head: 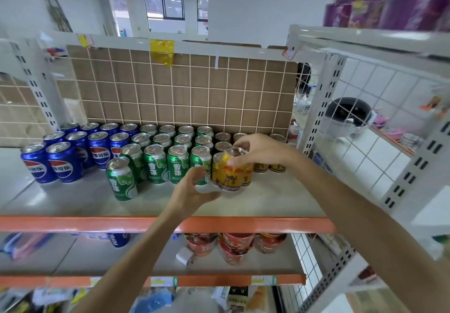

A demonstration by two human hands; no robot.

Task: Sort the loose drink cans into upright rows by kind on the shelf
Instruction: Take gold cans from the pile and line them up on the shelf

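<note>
Left hand (194, 188) is nearest the camera: fingers curled loosely at the base of the gold can (227, 174), thumb under its lower edge. Can't tell if it's really gripping or just steadying. Right hand (258, 150) comes in from above, fingertips pinched round the can's top rim.

Gold can is at the front of the gold group, right end of the shelf (280, 200), just beside the front-right green can (200, 164). It looks a bit tilted and smeared by motion blur, so I'd say it's not seated yet.

Step as I read it: setting this can down in front of the other gold cans (270, 166).
- square it behind-to-front with that column, not drifting toward the green row
- bottom flat before the top pinch lets go
- lower hand out sideways, clear of the green cans

Look: short gold-yellow can, red graphic and dark characters, silver lid mostly hidden under the fingers.

Rest of the shelf: blue Pepsi cans (64, 164) in rows on the left, green cans in the middle. One green can (121, 180) stands forward of its block, out of line; probably needs tucking in.
</note>
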